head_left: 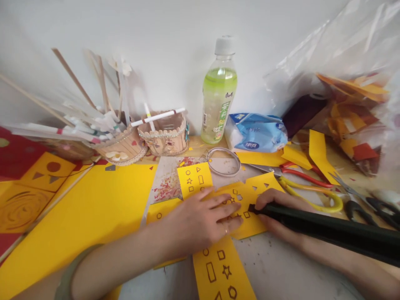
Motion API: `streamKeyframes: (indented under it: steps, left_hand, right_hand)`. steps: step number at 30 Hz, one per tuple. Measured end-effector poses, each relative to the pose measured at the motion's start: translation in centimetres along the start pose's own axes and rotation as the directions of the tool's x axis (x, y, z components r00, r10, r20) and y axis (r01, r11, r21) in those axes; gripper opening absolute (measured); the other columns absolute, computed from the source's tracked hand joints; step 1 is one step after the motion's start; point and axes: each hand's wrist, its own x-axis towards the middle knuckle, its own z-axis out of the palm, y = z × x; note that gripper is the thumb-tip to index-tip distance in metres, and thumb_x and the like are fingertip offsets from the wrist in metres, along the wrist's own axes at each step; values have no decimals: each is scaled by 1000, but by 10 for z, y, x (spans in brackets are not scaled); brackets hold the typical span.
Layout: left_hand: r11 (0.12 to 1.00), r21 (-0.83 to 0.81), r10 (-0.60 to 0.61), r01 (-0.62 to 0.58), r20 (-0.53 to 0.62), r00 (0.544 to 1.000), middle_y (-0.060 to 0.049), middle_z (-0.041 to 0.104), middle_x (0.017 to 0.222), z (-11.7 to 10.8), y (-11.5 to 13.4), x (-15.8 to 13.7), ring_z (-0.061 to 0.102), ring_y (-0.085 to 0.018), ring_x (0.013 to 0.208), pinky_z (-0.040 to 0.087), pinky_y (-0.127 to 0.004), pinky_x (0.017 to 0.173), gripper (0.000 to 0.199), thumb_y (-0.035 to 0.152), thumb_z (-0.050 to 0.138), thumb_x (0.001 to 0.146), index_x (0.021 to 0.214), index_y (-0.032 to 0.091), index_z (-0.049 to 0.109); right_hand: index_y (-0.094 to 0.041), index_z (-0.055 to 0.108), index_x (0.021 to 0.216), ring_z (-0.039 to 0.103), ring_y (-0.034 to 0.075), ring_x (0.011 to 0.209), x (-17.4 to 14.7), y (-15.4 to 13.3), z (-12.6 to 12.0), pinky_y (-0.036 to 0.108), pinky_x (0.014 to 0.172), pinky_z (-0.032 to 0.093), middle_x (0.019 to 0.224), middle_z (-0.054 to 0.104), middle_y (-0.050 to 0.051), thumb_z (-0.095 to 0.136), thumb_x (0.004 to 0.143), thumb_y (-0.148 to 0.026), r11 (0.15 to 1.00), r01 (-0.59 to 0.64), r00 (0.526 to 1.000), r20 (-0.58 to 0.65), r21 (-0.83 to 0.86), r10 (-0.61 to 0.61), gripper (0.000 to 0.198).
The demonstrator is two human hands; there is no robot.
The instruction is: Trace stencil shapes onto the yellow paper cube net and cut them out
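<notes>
My left hand (208, 216) lies flat on a piece of yellow paper (259, 223), fingers spread, a ring on one of them. My right hand (281, 204) is wrapped around a long black tool (315, 227); its narrow tip touches the paper near a drawn square. The tool's exact kind is unclear. Small outlined stars, squares and polygons mark the paper, and a few shapes look cut through. A yellow strip (215, 271) with larger drawn shapes sticks out below my left hand, and another marked yellow piece (195, 175) lies above it.
Scissors with yellow handles (328, 204), red-handled and black-handled pairs lie at right. Behind stand a drink bottle (218, 96), a blue tissue pack (259, 133), a tape ring (225, 161) and stick-walled baskets (164, 133). A large yellow sheet (87, 208) covers the left.
</notes>
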Motion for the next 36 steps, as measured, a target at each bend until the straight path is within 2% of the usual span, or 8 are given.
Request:
streamKeyframes:
  steps: [4, 10, 16, 20, 26, 36]
  left_hand:
    - [1000, -18, 0, 0, -5, 1000, -3, 58, 131, 0, 0, 0, 55, -22, 116, 42, -43, 97, 31, 17, 36, 98, 120, 19, 58]
    - [1000, -25, -11, 11, -9, 1000, -4, 58, 130, 1, 2, 0, 54, -24, 118, 42, -46, 96, 35, 17, 30, 100, 121, 18, 57]
    - [1000, -21, -3, 3, -19, 1000, -5, 59, 129, 1, 2, 0, 55, -25, 116, 43, -48, 94, 36, 17, 27, 100, 120, 17, 57]
    - [1000, -10, -1, 0, -22, 1000, -5, 59, 128, 0, 2, 0, 55, -24, 116, 43, -48, 94, 35, 16, 29, 100, 118, 17, 59]
    - [1000, 9, -14, 14, -41, 999, -6, 60, 127, 1, 3, 1, 58, -24, 114, 43, -48, 94, 34, 15, 31, 100, 117, 18, 60]
    - [1000, 9, -25, 25, -11, 1000, -5, 59, 129, 1, 4, 0, 57, -24, 115, 41, -50, 96, 31, 17, 34, 99, 119, 18, 59]
  right_hand:
    - [-24, 59, 78, 63, 17, 64, 0, -1, 1, 27, 55, 52, 72, 66, 1, 53, 81, -28, 1000, 12, 1000, 4, -10, -12, 8]
    - [-25, 54, 80, 59, 13, 54, -2, 0, 3, 23, 48, 48, 67, 63, -2, 52, 80, -20, 991, 111, 994, 29, -76, -109, 5]
    - [-24, 47, 81, 53, 11, 49, -2, -4, 9, 22, 46, 43, 63, 55, -4, 50, 79, -13, 939, 307, 951, 21, -154, -308, 12]
    - [-25, 42, 82, 48, 10, 49, -4, 1, 15, 24, 45, 37, 63, 49, -5, 48, 76, -8, 936, 320, 944, -37, -148, -329, 20]
    - [-24, 38, 81, 40, 9, 51, -5, 5, 17, 23, 45, 31, 64, 43, -6, 48, 75, -5, 932, 350, 936, -12, -96, -353, 23]
    - [-24, 37, 78, 38, 9, 52, -5, 3, 18, 22, 47, 29, 63, 42, -6, 49, 73, -4, 926, 368, 929, -20, -85, -371, 24]
